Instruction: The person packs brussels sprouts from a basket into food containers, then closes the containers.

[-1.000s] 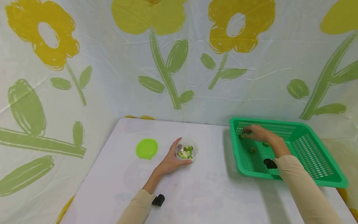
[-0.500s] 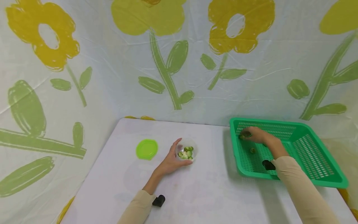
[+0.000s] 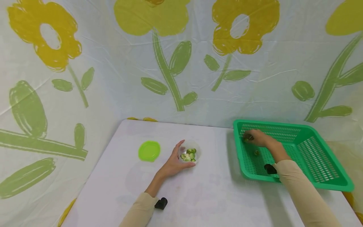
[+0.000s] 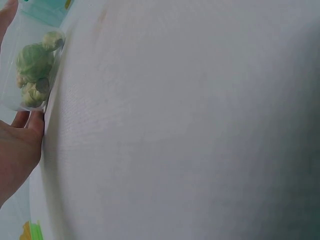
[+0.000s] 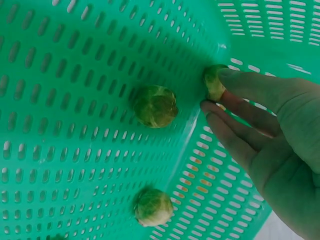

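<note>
My left hand (image 3: 172, 164) holds a clear round plastic tub (image 3: 183, 146) on the table, thumb and fingers spread round its side. Inside lie several Brussels sprouts (image 3: 188, 156), which also show through the tub wall in the left wrist view. My right hand (image 3: 261, 138) reaches into a green plastic basket (image 3: 246, 176). In the right wrist view, its thumb and fingertips pinch a Brussels sprout (image 5: 214, 84) at the basket's corner. Two loose sprouts lie near that hand, one upper sprout (image 5: 156, 106) and one lower sprout (image 5: 154, 207).
A bright green lid-like piece (image 3: 149, 151) lies flat on the white table (image 3: 210, 195), left of the tub. Behind the table hangs a white cloth (image 3: 198, 104) with a flower print. The basket's raised walls surround my right hand.
My right hand has shifted slightly within the basket's far left corner, and its fingers have come together on a sprout. The left hand and the tub have stayed in place.
</note>
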Available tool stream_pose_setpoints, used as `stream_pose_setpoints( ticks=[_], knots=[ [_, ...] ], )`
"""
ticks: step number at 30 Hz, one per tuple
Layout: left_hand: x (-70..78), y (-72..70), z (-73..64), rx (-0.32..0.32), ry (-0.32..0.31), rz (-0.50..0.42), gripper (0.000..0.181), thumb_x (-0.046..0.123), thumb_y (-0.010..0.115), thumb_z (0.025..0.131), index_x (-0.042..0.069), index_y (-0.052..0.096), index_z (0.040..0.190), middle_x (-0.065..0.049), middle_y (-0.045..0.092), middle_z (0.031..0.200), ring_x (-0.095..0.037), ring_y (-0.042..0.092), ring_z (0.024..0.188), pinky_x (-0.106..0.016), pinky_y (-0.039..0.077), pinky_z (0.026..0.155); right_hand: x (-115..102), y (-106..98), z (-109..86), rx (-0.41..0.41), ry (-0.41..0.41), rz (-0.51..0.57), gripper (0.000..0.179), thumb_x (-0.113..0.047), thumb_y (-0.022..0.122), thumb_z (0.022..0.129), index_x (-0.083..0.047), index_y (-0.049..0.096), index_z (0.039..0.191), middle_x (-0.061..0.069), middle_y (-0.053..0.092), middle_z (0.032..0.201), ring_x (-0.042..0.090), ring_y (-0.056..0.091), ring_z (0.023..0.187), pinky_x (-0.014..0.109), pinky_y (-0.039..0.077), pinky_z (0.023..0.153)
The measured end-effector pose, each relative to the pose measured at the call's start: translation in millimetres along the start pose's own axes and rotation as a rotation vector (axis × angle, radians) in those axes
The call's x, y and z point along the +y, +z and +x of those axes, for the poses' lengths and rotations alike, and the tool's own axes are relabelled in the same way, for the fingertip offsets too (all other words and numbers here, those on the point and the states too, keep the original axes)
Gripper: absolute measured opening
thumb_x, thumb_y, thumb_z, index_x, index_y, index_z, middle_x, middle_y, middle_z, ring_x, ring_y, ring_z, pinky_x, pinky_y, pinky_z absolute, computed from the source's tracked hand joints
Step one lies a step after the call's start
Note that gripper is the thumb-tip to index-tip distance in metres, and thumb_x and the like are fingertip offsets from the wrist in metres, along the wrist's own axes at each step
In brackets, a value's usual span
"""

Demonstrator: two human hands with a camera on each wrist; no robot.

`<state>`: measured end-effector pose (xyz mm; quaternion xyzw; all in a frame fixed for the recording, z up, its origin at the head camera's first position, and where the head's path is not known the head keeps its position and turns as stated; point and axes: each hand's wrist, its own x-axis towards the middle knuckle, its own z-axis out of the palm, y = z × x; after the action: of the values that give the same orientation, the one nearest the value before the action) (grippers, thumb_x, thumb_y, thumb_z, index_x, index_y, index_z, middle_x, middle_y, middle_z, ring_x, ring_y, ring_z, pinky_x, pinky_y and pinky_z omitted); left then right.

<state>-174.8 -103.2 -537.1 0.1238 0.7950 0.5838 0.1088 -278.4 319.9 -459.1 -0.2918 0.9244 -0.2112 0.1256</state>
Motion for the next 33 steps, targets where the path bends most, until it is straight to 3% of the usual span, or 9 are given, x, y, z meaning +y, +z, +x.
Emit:
stream_pose_setpoints(
  ticks=[9, 19, 29, 33],
  knots=[
    [-2.8, 2.3, 2.6, -0.004, -0.004, -0.002, 0.112, 0.038, 0.089, 0.082, 0.030, 0.015, 0.165, -0.011, 0.022, 0.165, -0.029, 0.021, 0.153, -0.058, 0.026, 0.118, -7.7, 0.2, -0.4, 0.035, 0.027, -0.026, 0.008, 0.008, 0.071, 0.091, 0.009, 0.066, 0.098, 0.022, 0.067, 0.095, 0.042, 0.065, 0.092, 0.052, 0.055, 0.080],
    [-4.4, 2.0, 2.9, -0.004, 0.000, -0.018, 0.112, 0.039, 0.089, 0.081, 0.029, 0.015, 0.165, -0.012, 0.024, 0.164, -0.031, 0.023, 0.153, -0.060, 0.025, 0.118, -6.4, -7.8, -7.0, 0.065, 0.038, -0.013, 0.023, 0.005, 0.072, 0.091, 0.016, 0.064, 0.110, 0.025, 0.068, 0.095, 0.042, 0.066, 0.089, 0.053, 0.055, 0.077],
    [-6.5, 0.8, 3.7, -0.002, -0.027, -0.006, 0.114, 0.045, 0.090, 0.079, 0.037, 0.014, 0.164, -0.009, 0.026, 0.164, -0.027, 0.023, 0.153, -0.057, 0.026, 0.119, -14.9, -23.9, -20.9, 0.128, -0.013, -0.031, 0.017, 0.002, 0.070, 0.094, 0.012, 0.070, 0.108, 0.022, 0.071, 0.098, 0.039, 0.068, 0.090, 0.051, 0.056, 0.078],
    [-8.6, 2.0, 4.0, -0.003, -0.021, -0.013, 0.114, 0.044, 0.090, 0.079, 0.036, 0.014, 0.164, -0.009, 0.026, 0.164, -0.028, 0.023, 0.153, -0.058, 0.026, 0.118, -20.4, -29.3, -26.6, 0.136, -0.007, -0.034, 0.018, 0.000, 0.070, 0.095, 0.011, 0.069, 0.110, 0.022, 0.070, 0.101, 0.041, 0.067, 0.093, 0.052, 0.056, 0.080]
  ],
)
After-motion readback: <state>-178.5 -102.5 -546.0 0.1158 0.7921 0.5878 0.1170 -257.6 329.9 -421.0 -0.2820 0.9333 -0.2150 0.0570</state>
